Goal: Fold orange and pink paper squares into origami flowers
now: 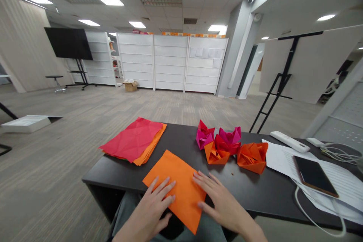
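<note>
An orange sheet of paper lies turned at an angle on the dark table, its near corner jutting past the front edge. My left hand rests on its left part with fingers spread. Over the right side of the sheet, my right hand lies with its fingers stretched out on the paper. To the left is a stack of red and orange sheets, the top red one marked with creases. Several folded paper pieces in red, pink and orange, such as an orange one, stand together at the back right.
A phone lies on printed papers at the right of the table. Near it are a white power strip and a white cable. Behind stand white shelves and a screen on a stand.
</note>
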{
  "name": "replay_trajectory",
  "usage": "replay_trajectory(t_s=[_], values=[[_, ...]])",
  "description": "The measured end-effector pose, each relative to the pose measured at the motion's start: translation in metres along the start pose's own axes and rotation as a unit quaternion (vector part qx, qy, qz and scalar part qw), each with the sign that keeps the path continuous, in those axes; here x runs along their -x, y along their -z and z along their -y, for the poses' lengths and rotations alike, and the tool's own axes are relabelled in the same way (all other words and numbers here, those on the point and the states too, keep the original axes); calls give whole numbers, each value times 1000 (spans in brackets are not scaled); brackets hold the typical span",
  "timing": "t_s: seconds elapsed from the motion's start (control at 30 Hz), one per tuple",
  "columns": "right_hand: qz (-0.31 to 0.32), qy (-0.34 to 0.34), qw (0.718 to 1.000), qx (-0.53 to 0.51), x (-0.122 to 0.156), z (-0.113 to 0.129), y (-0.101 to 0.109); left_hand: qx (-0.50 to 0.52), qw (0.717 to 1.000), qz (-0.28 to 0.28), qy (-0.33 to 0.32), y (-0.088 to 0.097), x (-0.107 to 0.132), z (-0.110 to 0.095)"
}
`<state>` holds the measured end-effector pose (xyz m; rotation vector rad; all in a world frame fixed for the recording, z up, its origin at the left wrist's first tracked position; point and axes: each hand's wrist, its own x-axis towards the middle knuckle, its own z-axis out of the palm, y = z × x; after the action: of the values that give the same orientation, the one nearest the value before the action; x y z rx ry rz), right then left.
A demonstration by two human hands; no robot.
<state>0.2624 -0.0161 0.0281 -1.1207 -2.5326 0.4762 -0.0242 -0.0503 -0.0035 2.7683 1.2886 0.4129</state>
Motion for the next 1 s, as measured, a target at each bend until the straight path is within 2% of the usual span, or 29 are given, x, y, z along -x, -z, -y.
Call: replay_trajectory(t_s=[0.1,0.23,0.37,0.53,0.6,0.77,0.87,0.93,1.0], values=[[6,-14,1000,5,15,5,-15,-29,999,-36,-2,5,-1,-5],[17,13,1000,6,29,9,-8,-44,999,-23,-16,5,0,-4],[22,16,1000,1,23,9,5,-36,997,-37,-61,3,0,5],[91,39,995,-8,12,6,-7,-3,996,-63,-61,2,2,15],[80,38,996,3,13,5,-11,7,996,-69,-52,0,4,19],[7,29,1000,-3,12,0,-10,46,995,-82,-38,-5,5,24],[-38,6,997,-62,2,-2,-10,104,984,-138,38,-5,-4,22],[-80,-61,989,-111,-9,-4,-12,141,966,-174,128,-5,-15,20],[-111,-115,978,-135,-19,-8,-16,184,946,-181,197,-4,-27,18]])
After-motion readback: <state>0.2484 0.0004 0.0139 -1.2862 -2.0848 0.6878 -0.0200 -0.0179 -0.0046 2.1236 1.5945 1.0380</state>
